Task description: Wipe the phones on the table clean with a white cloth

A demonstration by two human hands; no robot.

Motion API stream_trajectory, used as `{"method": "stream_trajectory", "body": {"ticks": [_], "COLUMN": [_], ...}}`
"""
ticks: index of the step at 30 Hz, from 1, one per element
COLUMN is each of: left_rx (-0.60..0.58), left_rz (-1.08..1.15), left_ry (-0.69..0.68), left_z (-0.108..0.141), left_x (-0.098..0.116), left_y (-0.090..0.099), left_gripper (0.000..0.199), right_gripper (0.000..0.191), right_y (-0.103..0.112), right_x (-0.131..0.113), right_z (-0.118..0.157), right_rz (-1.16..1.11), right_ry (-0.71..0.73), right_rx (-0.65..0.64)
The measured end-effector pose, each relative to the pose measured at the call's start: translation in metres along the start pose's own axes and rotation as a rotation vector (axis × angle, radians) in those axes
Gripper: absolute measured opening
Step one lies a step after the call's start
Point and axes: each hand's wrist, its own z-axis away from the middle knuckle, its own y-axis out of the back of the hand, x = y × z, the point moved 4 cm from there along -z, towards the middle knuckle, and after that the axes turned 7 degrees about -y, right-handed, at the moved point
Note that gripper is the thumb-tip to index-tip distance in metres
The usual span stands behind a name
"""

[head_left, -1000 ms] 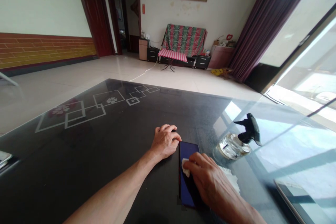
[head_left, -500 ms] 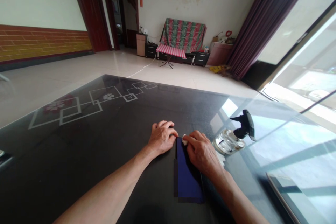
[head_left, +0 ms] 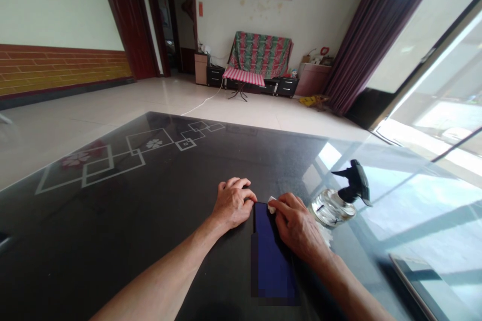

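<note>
A phone with a blue screen (head_left: pixel 271 256) lies flat on the dark glossy table (head_left: pixel 169 220), its lower part blurred by blocks. My left hand (head_left: pixel 234 203) rests at its upper left corner, thumb and forefinger against the edge, the other fingers bent on the table. My right hand (head_left: pixel 299 220) pinches a small white wad (head_left: pixel 271 205) at the phone's upper right corner. Just beyond that hand stands a clear spray bottle (head_left: pixel 333 205) with a black trigger head. White tissue (head_left: pixel 326 233) shows between the bottle and my right wrist.
A flat device with a pale edge (head_left: pixel 417 281) lies at the table's lower right. Part of a dark object (head_left: pixel 3 239) shows at the left edge. Past the table are a striped small table (head_left: pixel 244 77), a cloth-covered item (head_left: pixel 261 54) and a purple curtain (head_left: pixel 365 35).
My right hand has moved slightly right with the white wad, from the phone's top edge area to its upper right corner. My left hand keeps its place at the phone. The view has shifted slightly.
</note>
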Motion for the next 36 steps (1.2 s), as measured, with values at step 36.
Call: {"method": "stream_trajectory", "body": {"ticks": [36], "left_rx": [0.028], "left_rz": [-0.045], "left_ry": [-0.011], "left_z": [-0.002], "left_x": [0.000], "left_y": [0.000], "left_gripper": [0.022], "right_gripper": [0.017], "right_y": [0.051], "right_x": [-0.045], "right_z": [0.028], "right_rz": [0.003], "right_ry": [0.075], "right_rx": [-0.652]}}
